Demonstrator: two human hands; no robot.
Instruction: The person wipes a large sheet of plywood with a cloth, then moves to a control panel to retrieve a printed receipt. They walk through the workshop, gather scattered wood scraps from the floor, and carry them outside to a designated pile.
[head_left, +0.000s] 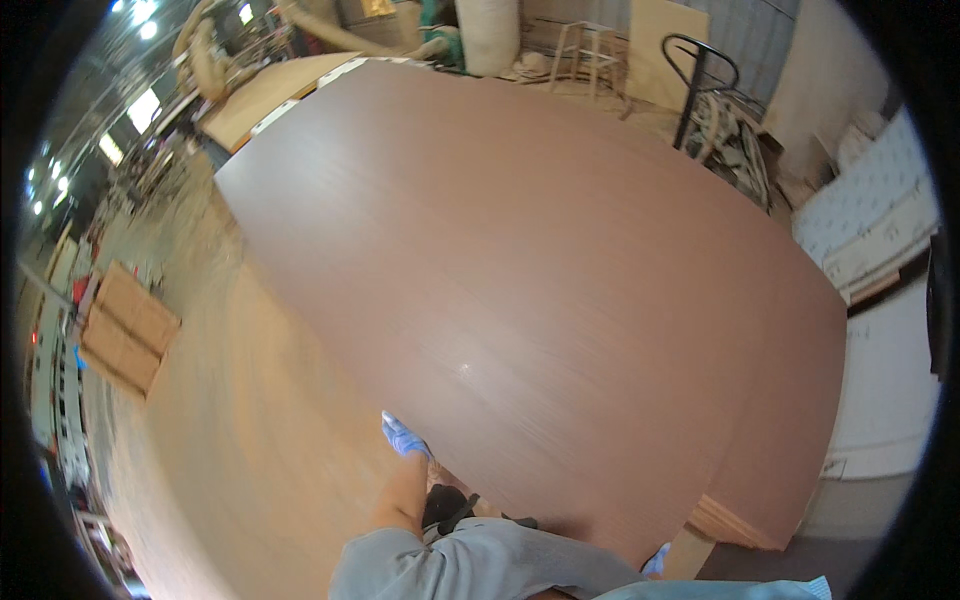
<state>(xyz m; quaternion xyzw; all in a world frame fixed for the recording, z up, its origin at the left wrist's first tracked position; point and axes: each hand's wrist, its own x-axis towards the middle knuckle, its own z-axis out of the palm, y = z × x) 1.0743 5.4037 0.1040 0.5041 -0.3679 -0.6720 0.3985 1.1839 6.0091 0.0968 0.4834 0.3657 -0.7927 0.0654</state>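
A large brown wood-grain panel (520, 250) stretches across the view in front of me. My left hand (403, 438), in a blue-and-white glove, is at the panel's near left edge with its fingers stretched out past that edge. Whether its palm presses on the edge I cannot tell. Low in the view, my right hand (656, 560) shows only as a bit of glove beside the panel's near edge, and its fingers are hidden. Layered board edges (735, 525) show at the near right corner.
Far left stands a table with a light wooden top (270, 95). A pallet truck handle (695, 85) rises behind the panel, near a wooden stool (587, 55). Wrapped white boards (870, 240) flank the right side. A wooden crate-like piece (130, 330) stands on the dusty floor (250, 430).
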